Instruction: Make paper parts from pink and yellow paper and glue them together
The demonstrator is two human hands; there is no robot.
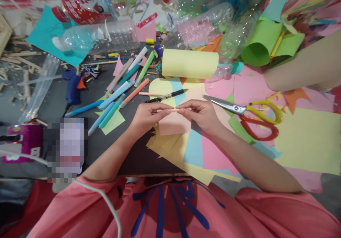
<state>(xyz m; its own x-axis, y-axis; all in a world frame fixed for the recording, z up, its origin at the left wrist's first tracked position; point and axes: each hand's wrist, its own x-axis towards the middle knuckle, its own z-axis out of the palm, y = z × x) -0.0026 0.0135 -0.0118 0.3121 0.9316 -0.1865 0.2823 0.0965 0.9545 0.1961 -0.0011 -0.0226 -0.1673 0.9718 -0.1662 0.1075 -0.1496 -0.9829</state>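
Between them, my left hand [149,116] and my right hand [199,114] pinch a thin pale stick [174,110], which looks wooden. Fingers and thumb of each hand press on it, and only a short stretch shows between the fingertips. Pink paper [174,126] lies underneath. Just beyond the hands is a black pen [170,95], with another thin wooden stick [151,94] beside it. To the right of my right hand rest scissors [239,109] with one yellow and one red handle. A rolled pale-yellow paper [189,63] lies farther back.
Several markers [114,101] and a blue glue gun [73,85] lie to the left. Plastic bottles [106,35] line the back. Another person's arm [306,64] reaches in from the right, near rolled green paper [262,41]. A pixelated phone-like object [70,142] sits front left.
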